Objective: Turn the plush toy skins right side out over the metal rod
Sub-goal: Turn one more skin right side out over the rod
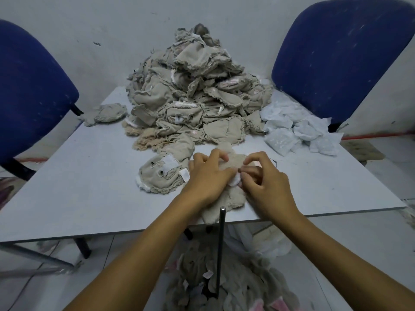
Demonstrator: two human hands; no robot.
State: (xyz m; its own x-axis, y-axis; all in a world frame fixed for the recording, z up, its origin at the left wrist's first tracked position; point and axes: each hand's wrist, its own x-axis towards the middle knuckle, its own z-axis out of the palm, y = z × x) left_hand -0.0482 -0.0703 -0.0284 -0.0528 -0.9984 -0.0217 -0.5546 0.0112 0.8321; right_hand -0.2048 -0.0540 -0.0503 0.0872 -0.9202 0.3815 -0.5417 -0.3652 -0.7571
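Looming beyond both hands, the heap of unturned skins says most remains, a smaller turned pile lies on the floor below them, and left hand and right hand pinch one skin above the metal rod.

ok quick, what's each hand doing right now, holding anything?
Left hand: fingers curled, holding the plush toy skin on the table edge.
Right hand: pinching the same skin at its white patch.
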